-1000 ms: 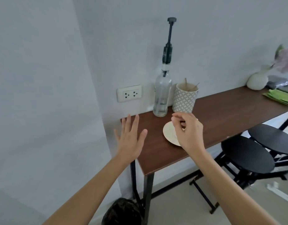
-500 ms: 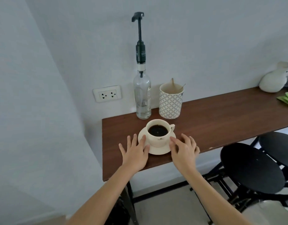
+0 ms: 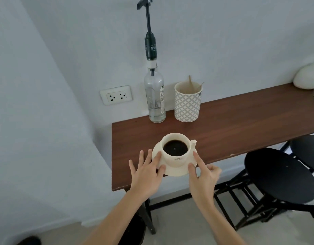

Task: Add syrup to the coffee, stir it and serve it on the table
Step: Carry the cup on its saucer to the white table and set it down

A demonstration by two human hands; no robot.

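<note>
A cream cup of black coffee [image 3: 175, 149] stands on a cream saucer [image 3: 177, 171] at the front edge of the brown table [image 3: 241, 124]. My left hand [image 3: 145, 172] has its thumb and forefinger on the saucer's left rim, with the other fingers spread over the table. My right hand [image 3: 204, 175] has its thumb and forefinger on the right rim, the rest curled. A clear syrup bottle [image 3: 155, 101] with a tall black pump stands at the back by the wall. Beside it, a patterned holder [image 3: 187, 103] contains wooden stirrers.
A white vase [image 3: 307, 78] sits at the table's far right end, with something green just showing at the frame edge. Two black round stools [image 3: 280, 175] stand under the table on the right. A wall socket [image 3: 116, 97] is left of the bottle.
Both hands came down from above the table to lie beside the saucer, then closed onto its rim. The cup and saucer now sit nearer the front edge, farther from the bottle.
</note>
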